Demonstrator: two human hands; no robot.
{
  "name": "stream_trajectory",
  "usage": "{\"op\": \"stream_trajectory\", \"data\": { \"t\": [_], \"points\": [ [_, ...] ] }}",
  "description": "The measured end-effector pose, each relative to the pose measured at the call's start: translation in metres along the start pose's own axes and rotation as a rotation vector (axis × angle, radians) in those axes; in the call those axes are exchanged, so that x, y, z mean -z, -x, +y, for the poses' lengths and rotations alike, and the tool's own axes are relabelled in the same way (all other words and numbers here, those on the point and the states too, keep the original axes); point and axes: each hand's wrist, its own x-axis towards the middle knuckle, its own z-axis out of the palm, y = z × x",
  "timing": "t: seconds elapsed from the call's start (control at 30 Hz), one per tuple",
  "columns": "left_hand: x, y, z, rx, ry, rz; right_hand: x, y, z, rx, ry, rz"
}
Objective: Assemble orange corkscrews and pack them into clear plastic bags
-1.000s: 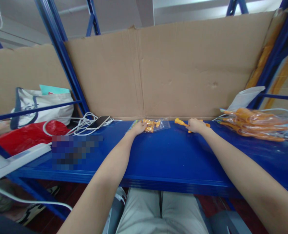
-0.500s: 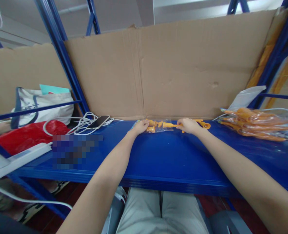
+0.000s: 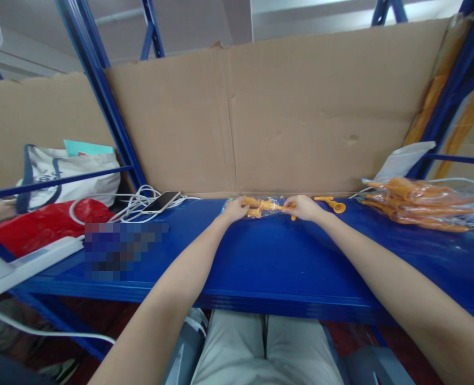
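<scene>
My left hand [image 3: 235, 209] is closed on the left end of a clear plastic bag [image 3: 276, 212], which lies at the back of the blue shelf with several orange plastic parts [image 3: 253, 212] inside. My right hand [image 3: 304, 207] pinches a slim orange plastic piece [image 3: 293, 216] at the bag's right end. Part of that piece lies among the bag's folds, and my fingers cover much of the rest. Just right of my right hand rests a loose orange cone-shaped piece [image 3: 336, 206], with a short orange stick [image 3: 323, 198] beside it.
Filled clear bags of orange parts [image 3: 421, 206] are piled at the right. On the left lie a phone [image 3: 162, 202], white cables [image 3: 134, 206], a red bag [image 3: 56, 219] and a white power strip [image 3: 36, 262]. A cardboard panel [image 3: 293, 117] stands behind the blue shelf [image 3: 269, 262].
My right hand has moved left, bringing the orange piece further into the bag. My left hand has shifted slightly right. The loose cone-shaped piece has stayed in place.
</scene>
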Motion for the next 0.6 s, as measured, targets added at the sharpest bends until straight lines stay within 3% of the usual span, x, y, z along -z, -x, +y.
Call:
{"op": "stream_trajectory", "data": {
  "t": [0.3, 0.6],
  "points": [
    [0.003, 0.006, 0.008, -0.051, 0.018, -0.064, -0.002, 0.003, 0.016, -0.112, -0.442, -0.097],
    [0.004, 0.012, 0.026, -0.162, 0.017, -0.127, -0.005, -0.003, 0.01, 0.045, -0.251, -0.034]
  ]
}}
